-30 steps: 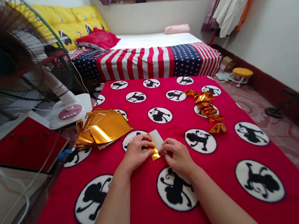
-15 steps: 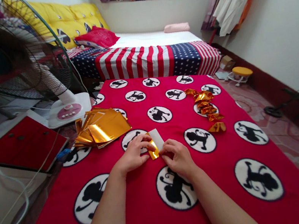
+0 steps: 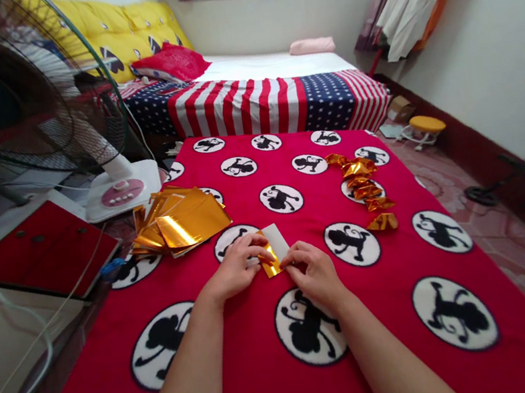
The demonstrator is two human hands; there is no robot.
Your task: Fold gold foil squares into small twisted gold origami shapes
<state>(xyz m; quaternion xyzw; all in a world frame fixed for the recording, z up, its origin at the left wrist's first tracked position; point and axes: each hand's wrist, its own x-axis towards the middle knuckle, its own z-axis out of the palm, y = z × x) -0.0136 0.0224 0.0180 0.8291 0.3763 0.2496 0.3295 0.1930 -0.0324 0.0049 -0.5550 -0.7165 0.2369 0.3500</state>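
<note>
A small sheet of gold foil paper, partly folded so that its pale back shows on the right, lies on the red cloth between my hands. My left hand rests with its fingertips on the gold part at the left edge. At the lower right corner, my right hand pinches the paper between thumb and fingers. A fanned stack of gold sheets is to the left, beyond my left hand. Several folded gold pieces form a row at the right.
The red cloth with monkey circles covers the surface. A fan runs at the left, beside a red panel. Behind stands a bed; a yellow stool is on the floor at right.
My right hand's fingers have shifted slightly at the paper's lower corner. The paper and my left hand look nearly the same; the whole view has moved a little.
</note>
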